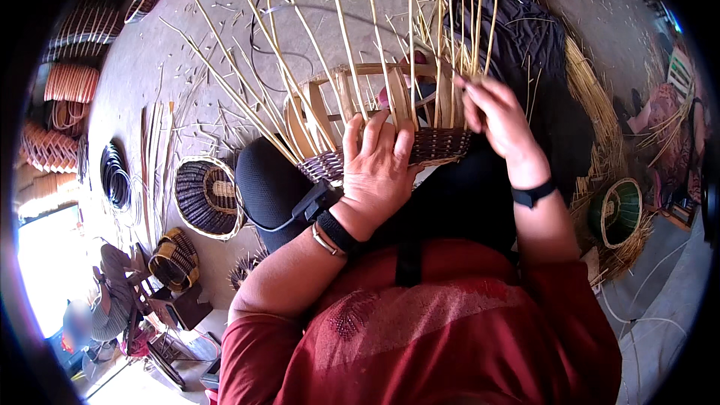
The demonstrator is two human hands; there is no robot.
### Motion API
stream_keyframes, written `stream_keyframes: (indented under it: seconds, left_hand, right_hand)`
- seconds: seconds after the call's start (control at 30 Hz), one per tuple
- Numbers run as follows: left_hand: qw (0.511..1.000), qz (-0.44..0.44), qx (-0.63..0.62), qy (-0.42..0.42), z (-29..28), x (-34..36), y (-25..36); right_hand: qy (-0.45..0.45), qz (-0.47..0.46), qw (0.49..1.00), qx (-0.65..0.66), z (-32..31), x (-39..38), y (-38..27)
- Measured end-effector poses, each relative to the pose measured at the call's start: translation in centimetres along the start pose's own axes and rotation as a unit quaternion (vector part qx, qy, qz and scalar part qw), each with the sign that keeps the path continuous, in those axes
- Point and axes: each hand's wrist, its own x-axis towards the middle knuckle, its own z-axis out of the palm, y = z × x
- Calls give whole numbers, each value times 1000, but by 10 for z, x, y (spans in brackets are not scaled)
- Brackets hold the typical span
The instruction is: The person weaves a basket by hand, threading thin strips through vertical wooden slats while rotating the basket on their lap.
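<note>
Floor (142, 67), basket (439, 144) (under left hand (379, 169))

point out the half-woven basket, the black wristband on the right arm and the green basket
Half-woven basket (439, 146), head view: on its dark woven band.
Black wristband (533, 193), head view: middle of its visible side.
Green basket (613, 214), head view: on its green inside.

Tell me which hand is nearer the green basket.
Right. The right hand is forward-left of the green basket; the left hand is farther left, on the half-woven basket.
</note>
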Motion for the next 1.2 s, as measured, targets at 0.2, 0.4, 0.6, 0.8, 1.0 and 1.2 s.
stream_keyframes:
  seconds: [0.2, 0.4, 0.6, 0.8, 1.0, 1.2]
  left_hand:
    - [994, -1, 103, 24, 6, 15, 13]
    - [985, 16, 146, -90, 28, 22, 36]
    - [984, 77, 153, -49, 40, 32, 25]
    - [988, 63, 138, -34, 41, 28, 31]
    - [991, 103, 77, -31, 8, 26, 12]
    - [996, 60, -51, -33, -12, -24, -9]
  right_hand:
    - [187, 129, 958, 176, -10, -19, 18]
    - [163, -95, 921, -340, 14, 83, -11]
    - [192, -251, 839, -442, 34, 77, 10]
    - [182, 77, 979, 40, -3, -11, 16]
    - [107, -16, 992, 72, 30, -11, -58]
    - [122, 52, 984, 123, 46, -3, -41]
